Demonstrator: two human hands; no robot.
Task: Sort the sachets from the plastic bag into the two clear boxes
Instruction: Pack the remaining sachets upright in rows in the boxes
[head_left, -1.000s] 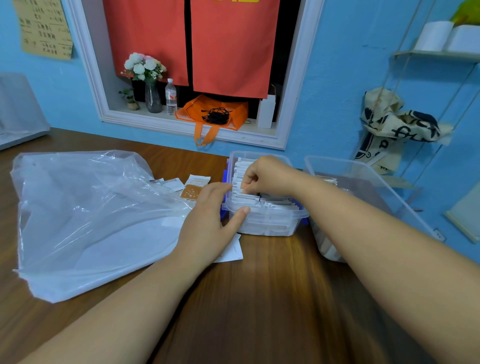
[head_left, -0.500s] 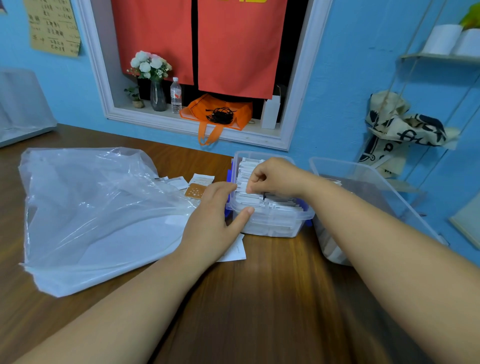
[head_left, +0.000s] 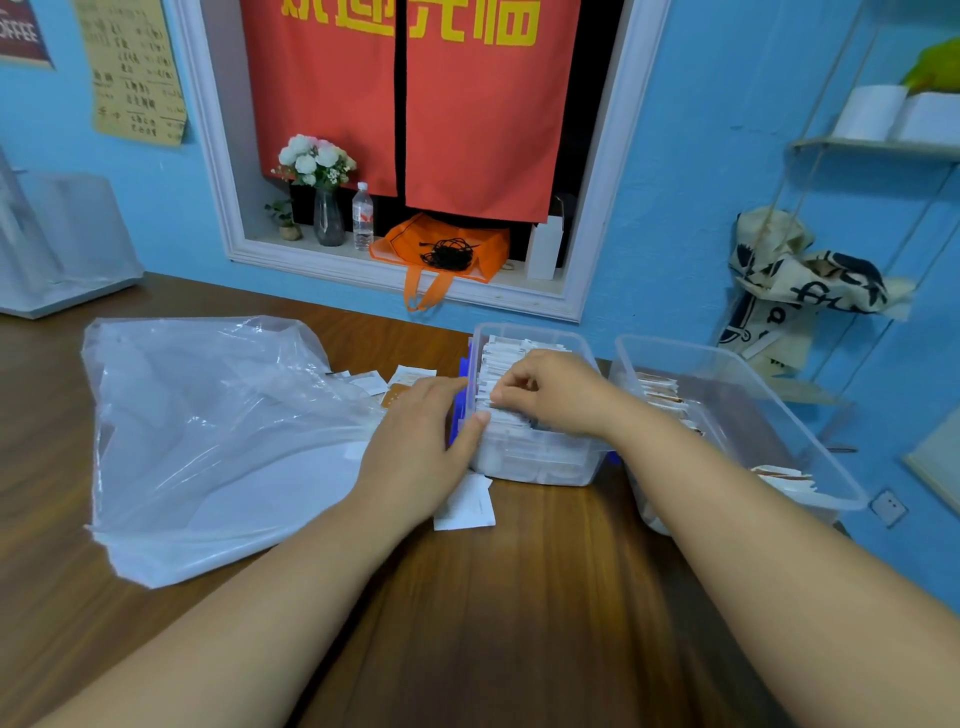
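A small clear box (head_left: 540, 462) packed with upright white sachets (head_left: 501, 358) stands mid-table. My left hand (head_left: 421, 447) rests against its left wall, thumb pressed on the front corner. My right hand (head_left: 550, 389) is curled over the row, fingertips pinching among the white sachets. A larger clear box (head_left: 810, 447) stands to the right with brown-edged sachets (head_left: 662, 389) inside. The plastic bag (head_left: 208, 431) lies flat on the left. Loose sachets (head_left: 410, 376) lie between bag and box, and a white one (head_left: 467, 504) lies by the box front.
The wooden table (head_left: 519, 597) runs to the blue wall. A window ledge behind holds a flower vase (head_left: 327, 218), a water bottle (head_left: 362, 215) and an orange bag (head_left: 441, 249). A clear cover (head_left: 57, 244) sits at far left.
Both hands stay at the small box. My right hand's fingers have shifted slightly along the sachet row; the camera has tilted up a little.
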